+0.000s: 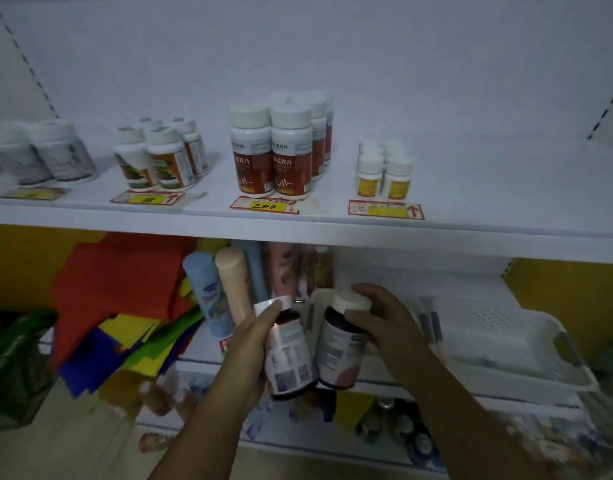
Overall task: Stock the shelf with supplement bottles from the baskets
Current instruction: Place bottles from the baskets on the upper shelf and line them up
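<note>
My left hand (pixel 251 344) grips a dark supplement bottle (pixel 289 355) with a white cap and pale label, held below the front edge of the upper shelf (pixel 471 233). My right hand (pixel 384 317) holds a second dark bottle (pixel 341 348) by its white cap, just right of the first; the two bottles nearly touch. On the upper shelf stand groups of bottles: grey-labelled ones (pixel 55 154) at the left, green-orange ones (pixel 159 159), tall red-labelled ones (pixel 274 150) and small yellow-labelled ones (pixel 384 171). A white basket (pixel 513 344) sits on the lower shelf at the right.
The right part of the upper shelf holds no bottles. Price tags (pixel 263 205) lie along its front. Below stand pastel tubes (pixel 222 289), red, yellow and blue cloth (pixel 125 306) and a green pack (pixel 17 362) at the left. More jars (pixel 402 427) sit on a lower level.
</note>
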Demonstrator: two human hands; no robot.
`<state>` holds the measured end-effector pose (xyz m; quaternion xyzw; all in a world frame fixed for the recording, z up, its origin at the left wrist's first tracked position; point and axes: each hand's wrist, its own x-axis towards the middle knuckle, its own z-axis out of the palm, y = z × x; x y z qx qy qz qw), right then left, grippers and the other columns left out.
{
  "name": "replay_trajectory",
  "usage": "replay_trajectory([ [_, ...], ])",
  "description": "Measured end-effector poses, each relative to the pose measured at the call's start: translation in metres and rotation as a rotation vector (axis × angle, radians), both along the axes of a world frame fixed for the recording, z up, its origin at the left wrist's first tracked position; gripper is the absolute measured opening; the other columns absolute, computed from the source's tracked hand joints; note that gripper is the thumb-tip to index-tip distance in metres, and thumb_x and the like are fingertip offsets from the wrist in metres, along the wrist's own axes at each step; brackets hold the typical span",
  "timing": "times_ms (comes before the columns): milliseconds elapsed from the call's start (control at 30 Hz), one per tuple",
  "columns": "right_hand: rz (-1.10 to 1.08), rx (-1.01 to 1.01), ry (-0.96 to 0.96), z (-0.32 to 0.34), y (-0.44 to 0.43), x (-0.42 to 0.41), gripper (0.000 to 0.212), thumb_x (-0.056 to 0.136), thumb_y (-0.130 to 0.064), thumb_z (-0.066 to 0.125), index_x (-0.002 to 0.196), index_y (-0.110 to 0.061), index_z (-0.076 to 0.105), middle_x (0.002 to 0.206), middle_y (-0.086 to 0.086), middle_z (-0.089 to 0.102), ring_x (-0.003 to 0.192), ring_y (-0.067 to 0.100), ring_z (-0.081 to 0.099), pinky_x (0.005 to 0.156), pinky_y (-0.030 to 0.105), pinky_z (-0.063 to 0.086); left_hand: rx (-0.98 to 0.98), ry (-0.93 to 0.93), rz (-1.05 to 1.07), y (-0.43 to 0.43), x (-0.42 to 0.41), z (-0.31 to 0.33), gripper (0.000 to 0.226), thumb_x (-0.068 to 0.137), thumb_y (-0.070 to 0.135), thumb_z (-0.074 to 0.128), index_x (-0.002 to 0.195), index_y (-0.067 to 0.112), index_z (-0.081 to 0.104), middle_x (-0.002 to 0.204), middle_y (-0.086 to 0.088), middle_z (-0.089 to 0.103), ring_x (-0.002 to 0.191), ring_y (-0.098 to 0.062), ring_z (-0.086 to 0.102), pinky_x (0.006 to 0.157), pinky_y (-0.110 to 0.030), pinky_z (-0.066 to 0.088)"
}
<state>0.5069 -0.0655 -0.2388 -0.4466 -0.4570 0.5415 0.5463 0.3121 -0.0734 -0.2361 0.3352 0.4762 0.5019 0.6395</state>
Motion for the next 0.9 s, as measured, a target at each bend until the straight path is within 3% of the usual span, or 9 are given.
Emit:
replay_trajectory([
  [100,0.044,0.011,0.141,0.022,-0.03,-0.009,0.021,0.082,-0.004,0.061,0.098,-0.016,0.066,0.087,0.0,0.074,0.076,0.015,0.069,0.061,0.026,0.054,-0.012,-0.062,-0.011,-0.032,-0.004,0.026,0.054,0.054,0.046,0.074,0.098,0.015,0.073,0.097,-0.018,0.074,0.084,-0.031,0.072,0.064,-0.038,0.058],
  [233,0.158,0.032,0.237,0.055,-0.063,-0.027,0.026,0.084,-0.023,0.053,0.107,-0.016,0.063,0.084,0.01,0.071,0.071,0.022,0.067,0.065,0.036,0.053,0.074,-0.016,0.053,-0.073,-0.005,0.06,0.071,0.052,0.048,0.075,0.114,0.016,0.065,0.104,-0.016,0.073,0.097,-0.034,0.069,0.084,-0.046,0.055],
  [367,0.167,0.066,0.136,0.078,-0.087,-0.043,0.023,0.093,-0.022,0.043,0.092,-0.025,0.066,0.086,0.011,0.066,0.073,0.024,0.061,0.075,0.043,0.046,0.089,0.056,0.031,-0.108,-0.015,0.086,0.055,0.066,0.054,0.062,0.111,0.022,0.068,0.105,-0.008,0.074,0.096,-0.025,0.07,0.076,-0.037,0.055],
  [433,0.185,0.078,0.111,0.088,-0.097,-0.049,0.025,0.093,-0.024,0.044,0.088,-0.025,0.068,0.087,0.011,0.067,0.077,0.025,0.061,0.078,0.046,0.046,0.083,0.024,0.0,-0.123,-0.024,0.096,0.05,0.077,0.042,0.057,0.118,0.014,0.064,0.11,-0.015,0.071,0.103,-0.03,0.067,0.081,-0.037,0.053],
  [567,0.246,0.111,0.049,0.1,-0.114,-0.065,0.024,0.079,-0.039,0.059,0.096,-0.022,0.063,0.094,0.014,0.066,0.082,0.028,0.063,0.078,0.046,0.05,0.17,0.041,-0.062,-0.149,-0.046,0.11,0.051,0.073,0.034,0.057,0.113,0.003,0.063,0.076,-0.008,0.075,0.057,-0.016,0.069,0.044,-0.018,0.049],
  [633,0.281,0.093,0.053,0.103,-0.12,-0.073,0.044,0.064,-0.043,0.064,0.1,-0.018,0.059,0.09,0.015,0.065,0.077,0.028,0.062,0.072,0.043,0.051,0.212,0.087,-0.025,-0.15,-0.058,0.113,0.053,0.071,0.037,0.063,0.113,0.005,0.064,0.087,-0.012,0.075,0.072,-0.021,0.072,0.053,-0.024,0.054],
  [700,0.283,0.086,0.097,0.106,-0.121,-0.082,0.048,0.064,-0.04,0.072,0.102,-0.013,0.06,0.088,0.016,0.067,0.075,0.03,0.064,0.068,0.041,0.053,0.249,0.104,-0.008,-0.147,-0.068,0.115,0.05,0.069,0.039,0.067,0.112,0.014,0.066,0.107,-0.017,0.072,0.094,-0.03,0.07,0.068,-0.033,0.056],
  [833,0.302,0.076,0.241,0.115,-0.111,-0.099,0.039,0.069,-0.044,0.062,0.094,-0.017,0.073,0.091,0.015,0.074,0.08,0.029,0.07,0.063,0.037,0.058,0.312,0.12,0.003,-0.133,-0.09,0.12,0.048,0.059,0.044,0.073,0.101,0.02,0.069,0.102,-0.015,0.073,0.086,-0.025,0.071,0.064,-0.03,0.057],
  [900,0.331,0.032,0.289,0.121,-0.103,-0.116,0.05,0.07,-0.048,0.061,0.107,-0.015,0.069,0.107,0.02,0.07,0.099,0.036,0.066,0.082,0.048,0.056,0.327,0.09,0.018,-0.123,-0.103,0.126,0.052,0.059,0.043,0.072,0.102,0.015,0.066,0.094,-0.014,0.074,0.078,-0.023,0.071,0.059,-0.028,0.057],
])
